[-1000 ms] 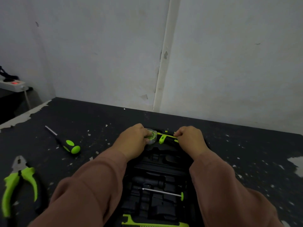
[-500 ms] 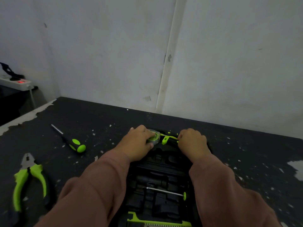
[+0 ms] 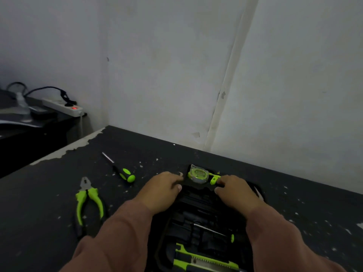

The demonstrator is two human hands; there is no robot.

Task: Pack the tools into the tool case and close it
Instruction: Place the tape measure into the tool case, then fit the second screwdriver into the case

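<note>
A black tool case [image 3: 198,216] lies open on the dark table [image 3: 294,203], between the person's two forearms. At its far end sits one round green tape measure [image 3: 197,174] in its recess, with a green tab [image 3: 214,180] just to its right. Nearer the camera the case holds one thin steel rod with a green tip [image 3: 213,230] and, at the bottom edge, one green-and-grey saw-toothed tool [image 3: 204,262]; the other recesses are too dark to read. The left hand [image 3: 163,190] rests at the case's left rim, fingers loosely spread and curled down, holding nothing visible, just beside the tape measure. The right hand [image 3: 236,192] lies on the case's right side, its fingertips [image 3: 219,183] pinched at the green tab; whether they truly grip it cannot be told. Two tools lie outside the case on the table, well to the left: one screwdriver [image 3: 120,170] with a green-and-black handle and one pair of green-handled pliers [image 3: 88,201]. The table is black and flecked with chipped pale spots, its left edge worn bare. It stands against a white wall [image 3: 176,75] with a vertical seam. At far left, on a lower dark surface, a white power strip [image 3: 62,107] shows a red light.
</note>
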